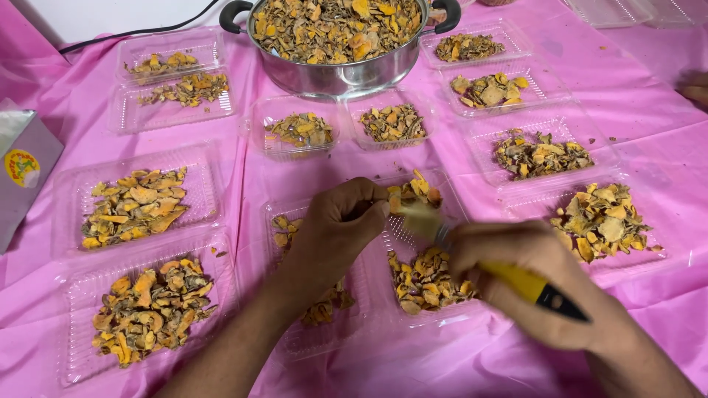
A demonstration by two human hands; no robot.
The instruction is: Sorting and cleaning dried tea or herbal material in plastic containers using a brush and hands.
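a pink cloth (649,118) is spread over the whole table. at the far edge a steel pot (339,70) with black handles is placed, filled to the rim with dried orange-brown slices. clear plastic trays are laid around it: two small ones (173,77) on the far left, two small ones (335,125) just before the pot, and three more (516,96) in a line on the right. a heaped tray (601,221) is seen near the right edge. two larger trays (136,258) with slices are set at the near left. a grey box (22,166) with a round coloured sticker is seen at the left edge. a black cable (140,31) is laid behind the trays.
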